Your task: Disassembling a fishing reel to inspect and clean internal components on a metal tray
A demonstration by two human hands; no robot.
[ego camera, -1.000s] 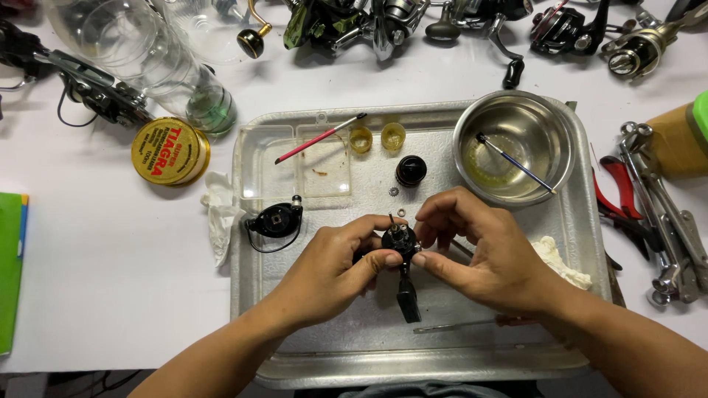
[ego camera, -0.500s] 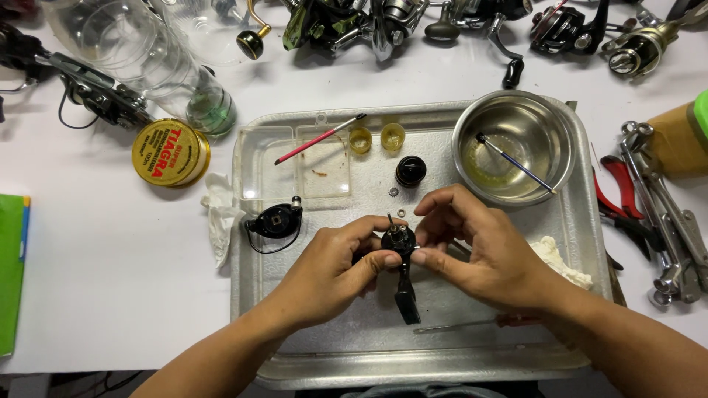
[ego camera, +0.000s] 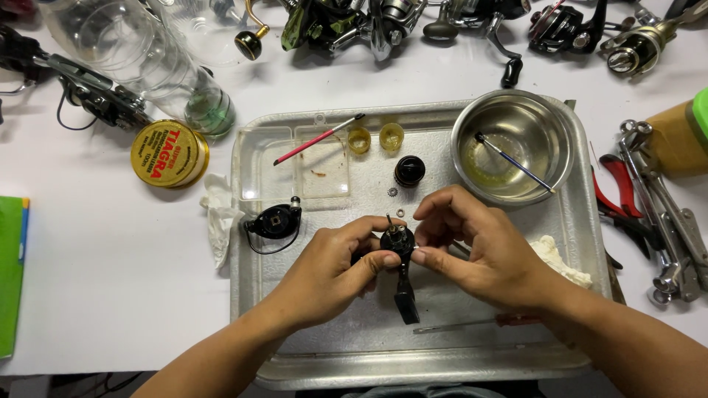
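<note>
Over a metal tray [ego camera: 295, 354], my left hand [ego camera: 332, 269] grips a small black fishing reel body [ego camera: 398, 242] whose foot [ego camera: 405, 295] points toward me. My right hand [ego camera: 483, 247] pinches at the reel's right side with thumb and forefinger; what it holds there is too small to tell. A black round side cover [ego camera: 274, 221] lies left of my hands. A black knob cap [ego camera: 409, 170] and two tiny washers [ego camera: 393, 191] rest just beyond them.
On the tray: a clear lidded box [ego camera: 302, 173] with a red brush [ego camera: 317, 138], two yellow caps [ego camera: 375, 137], a steel bowl [ego camera: 516, 144] holding oil and a brush, a screwdriver [ego camera: 479, 323], a rag [ego camera: 560, 258]. Around it: a yellow tin [ego camera: 169, 153], plastic bottles [ego camera: 147, 59], several reels [ego camera: 383, 22], pliers and wrenches [ego camera: 656, 214].
My hands and the reel body have stayed in place; only the right fingers shifted slightly at the reel's side.
</note>
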